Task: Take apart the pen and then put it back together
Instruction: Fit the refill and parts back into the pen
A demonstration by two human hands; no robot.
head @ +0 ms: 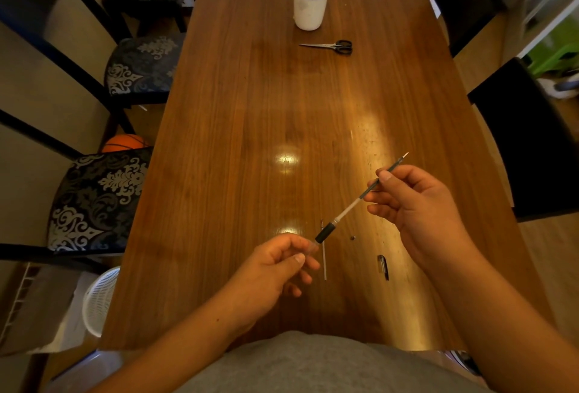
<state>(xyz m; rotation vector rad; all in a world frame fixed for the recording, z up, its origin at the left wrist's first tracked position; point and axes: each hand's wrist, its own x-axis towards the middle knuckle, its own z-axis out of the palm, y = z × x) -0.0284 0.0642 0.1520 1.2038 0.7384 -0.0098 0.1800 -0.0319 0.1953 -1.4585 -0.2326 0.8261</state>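
My left hand pinches the clear end of a pen barrel, which has a black rubber grip. My right hand holds a thin ink refill between thumb and fingers. The refill's metal tip points up and to the right, and its lower end sits inside the barrel. Both are held above the wooden table. On the table beneath lie a second thin refill, a tiny dark part and a dark pen cap.
At the table's far end a white cup with a black rim stands, with black-handled scissors in front of it. Patterned chairs line the left side and dark chairs the right. A white basket sits on the floor.
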